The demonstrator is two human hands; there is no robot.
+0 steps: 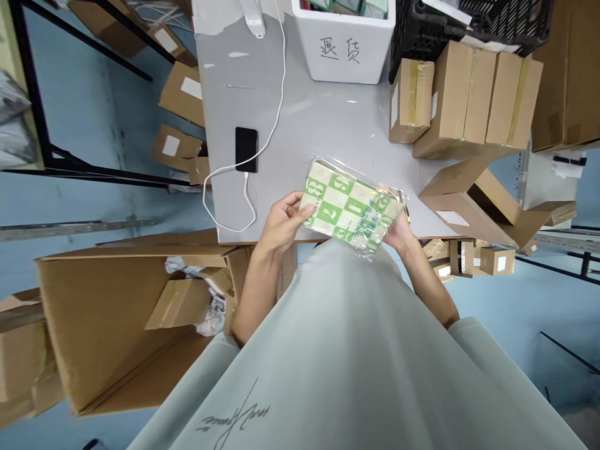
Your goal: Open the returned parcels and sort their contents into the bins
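Near the table's front edge, my two hands hold a book point(344, 203) in a clear plastic wrapper. Its cover is checked green and cream, with large figures and green Chinese characters, and it tilts down to the right. My left hand point(285, 220) grips the left edge, thumb on top. My right hand point(398, 234) is closed at the lower right corner, most of its fingers hidden beneath the book. Something small, yellow and black, shows beside that hand; what it is I cannot make out. A black phone point(246, 149) with a white cable lies to the left.
A white bin point(344, 53) marked with Chinese characters stands at the back of the grey table point(328, 119), beside a black crate point(469, 25). Taped cartons point(462, 100) and an open carton point(473, 194) are on the right. A large open box point(122, 312) holds packing scraps at lower left.
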